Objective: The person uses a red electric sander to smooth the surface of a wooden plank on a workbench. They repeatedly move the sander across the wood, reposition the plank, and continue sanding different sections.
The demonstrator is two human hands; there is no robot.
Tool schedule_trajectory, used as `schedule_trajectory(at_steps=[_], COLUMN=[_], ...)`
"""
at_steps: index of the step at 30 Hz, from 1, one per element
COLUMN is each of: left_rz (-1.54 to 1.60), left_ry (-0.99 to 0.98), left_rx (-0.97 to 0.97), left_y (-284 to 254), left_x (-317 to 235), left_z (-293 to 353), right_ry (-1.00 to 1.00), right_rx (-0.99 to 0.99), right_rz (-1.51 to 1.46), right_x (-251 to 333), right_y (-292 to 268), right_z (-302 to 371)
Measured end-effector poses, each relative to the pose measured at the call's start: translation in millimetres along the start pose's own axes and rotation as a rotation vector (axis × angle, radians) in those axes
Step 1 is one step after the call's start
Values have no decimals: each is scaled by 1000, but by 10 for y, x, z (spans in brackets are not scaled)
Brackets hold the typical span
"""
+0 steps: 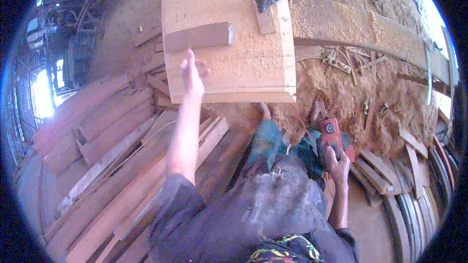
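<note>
At lower right, fingers (341,157) grip a red power tool (330,137)

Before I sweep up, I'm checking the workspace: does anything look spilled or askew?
Yes: pale shavings litter the wooden panel and the beam to its right, and slender wood offcuts lie crisscrossed on the ground nearby, looking dropped rather than stacked.

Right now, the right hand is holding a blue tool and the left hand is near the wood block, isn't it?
Not blue: the head view shows the tool is mostly red. The right hand does hold it, and the left hand is near the wood block.
</note>
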State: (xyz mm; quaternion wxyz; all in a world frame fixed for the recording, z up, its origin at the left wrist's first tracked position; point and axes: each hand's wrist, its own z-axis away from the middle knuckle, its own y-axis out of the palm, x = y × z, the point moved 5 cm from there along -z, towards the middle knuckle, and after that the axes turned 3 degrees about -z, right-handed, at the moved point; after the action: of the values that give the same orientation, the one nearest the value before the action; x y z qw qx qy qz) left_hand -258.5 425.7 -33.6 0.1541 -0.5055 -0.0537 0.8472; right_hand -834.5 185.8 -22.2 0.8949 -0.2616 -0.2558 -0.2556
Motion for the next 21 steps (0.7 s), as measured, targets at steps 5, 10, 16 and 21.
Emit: schedule_trajectory(at_steps=[5, 10, 16, 21], left_rz=[389, -450, 235, 431], left_ry=[-134, -85, 91, 176], left_rx=[-347, -381, 154, 264], left_y=[312, 109, 645, 641], left_x=[-325, -209, -400, -329], left_z=[-1327, -1697, -277, 479], right_ry=[19, 16, -27, -71], right_rx=[-43, -116, -149, -73], right_rz=[-33, -48, -74, 95], right_x=[-264, -503, -601, -594], right_y=[-26, -106, -226, -213], right_z=[-83, -121, -120, -335])
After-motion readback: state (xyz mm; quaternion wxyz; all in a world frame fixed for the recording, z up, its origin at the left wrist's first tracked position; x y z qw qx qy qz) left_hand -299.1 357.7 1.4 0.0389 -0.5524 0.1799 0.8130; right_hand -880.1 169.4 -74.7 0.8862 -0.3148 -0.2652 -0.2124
